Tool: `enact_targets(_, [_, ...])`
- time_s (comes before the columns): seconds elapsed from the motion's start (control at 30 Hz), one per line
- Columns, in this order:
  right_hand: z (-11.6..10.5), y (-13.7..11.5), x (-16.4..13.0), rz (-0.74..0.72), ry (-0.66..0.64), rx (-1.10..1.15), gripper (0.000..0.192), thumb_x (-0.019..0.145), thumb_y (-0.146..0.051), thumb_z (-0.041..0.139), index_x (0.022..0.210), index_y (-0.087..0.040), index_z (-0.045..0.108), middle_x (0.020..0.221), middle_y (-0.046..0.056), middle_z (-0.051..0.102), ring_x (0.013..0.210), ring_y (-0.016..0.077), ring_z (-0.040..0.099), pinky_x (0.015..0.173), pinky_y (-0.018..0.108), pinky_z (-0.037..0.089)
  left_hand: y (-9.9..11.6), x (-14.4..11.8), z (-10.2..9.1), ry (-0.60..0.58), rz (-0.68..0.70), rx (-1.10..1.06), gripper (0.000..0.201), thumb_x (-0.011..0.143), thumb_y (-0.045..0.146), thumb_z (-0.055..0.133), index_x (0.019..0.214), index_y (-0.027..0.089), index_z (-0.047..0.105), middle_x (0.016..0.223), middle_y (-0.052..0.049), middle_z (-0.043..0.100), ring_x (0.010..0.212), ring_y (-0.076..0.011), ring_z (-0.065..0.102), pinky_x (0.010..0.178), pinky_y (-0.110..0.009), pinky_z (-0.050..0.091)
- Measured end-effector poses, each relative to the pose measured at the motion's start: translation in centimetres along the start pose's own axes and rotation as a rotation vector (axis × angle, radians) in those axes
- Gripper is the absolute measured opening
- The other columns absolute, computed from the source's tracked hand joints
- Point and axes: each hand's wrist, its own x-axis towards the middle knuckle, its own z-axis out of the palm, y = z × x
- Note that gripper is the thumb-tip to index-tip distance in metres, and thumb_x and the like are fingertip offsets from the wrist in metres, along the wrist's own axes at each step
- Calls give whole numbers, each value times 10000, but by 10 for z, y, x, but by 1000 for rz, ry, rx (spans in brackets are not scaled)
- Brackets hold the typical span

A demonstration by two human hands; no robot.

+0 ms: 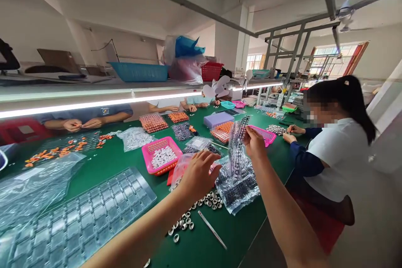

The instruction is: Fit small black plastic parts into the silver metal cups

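Observation:
My right hand (255,141) is closed on the upper edge of a thin clear plastic sheet with rows of small black pieces (236,146), held upright above the table. Below it lies a crinkled clear plastic bag (240,194) with dark contents. My left hand (199,171) is to the left of the sheet, fingers apart and slightly bent, with nothing visible in it. Under that hand is a clear bag (181,167), partly hidden. Small silvery ring-like parts (185,221) are scattered below my left hand, near a thin white stick-like tool (212,229).
A pink basket (145,155) of white pieces stands left of my hands. An empty-looking clear moulded tray (91,213) lies at front left. Stacked orange parts (153,122) sit farther back. A co-worker (333,134) sits at right; other people's hands work across the green table (125,161).

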Motion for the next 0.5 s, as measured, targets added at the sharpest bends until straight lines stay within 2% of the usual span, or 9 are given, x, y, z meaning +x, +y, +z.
enact_targets(0.07, [1, -4, 5, -63, -7, -32, 408, 654, -551, 761, 748, -207, 562, 570, -53, 531, 484, 99, 506, 456, 228, 422, 1, 0, -1, -12, -61, -64, 150, 878, 279, 594, 1003, 244, 669, 954, -72, 694, 904, -266, 626, 814, -433, 487])
enact_targets(0.13, [1, -4, -3, -102, -32, -89, 395, 691, -555, 733, 769, -206, 566, 567, -54, 526, 475, 97, 485, 459, 229, 409, 2, -1, -2, -20, -143, -155, 163, 880, 309, 590, 1005, 257, 680, 945, -68, 699, 899, -262, 631, 816, -423, 483])
enact_targets(0.23, [2, 5, -29, -112, -102, -214, 346, 761, -521, 704, 790, -198, 584, 546, -47, 538, 467, 107, 479, 470, 241, 399, 4, -3, 3, -48, -297, -334, 203, 873, 357, 591, 1026, 259, 680, 941, -64, 700, 859, -240, 639, 779, -388, 492])
enact_targets(0.33, [3, 20, -60, -92, -159, -331, 324, 816, -507, 665, 799, -196, 579, 539, -41, 552, 476, 125, 506, 500, 258, 423, 5, -10, 17, -108, -436, -464, 275, 850, 415, 608, 1054, 240, 666, 942, -67, 702, 832, -224, 642, 736, -358, 501])
enact_targets(0.5, [4, 46, -91, -72, -177, -438, 314, 883, -508, 579, 826, -200, 556, 570, -35, 564, 503, 143, 541, 554, 282, 462, 5, -25, 38, -133, -526, -423, 409, 744, 496, 696, 1006, 189, 631, 935, -89, 680, 817, -246, 629, 716, -366, 491])
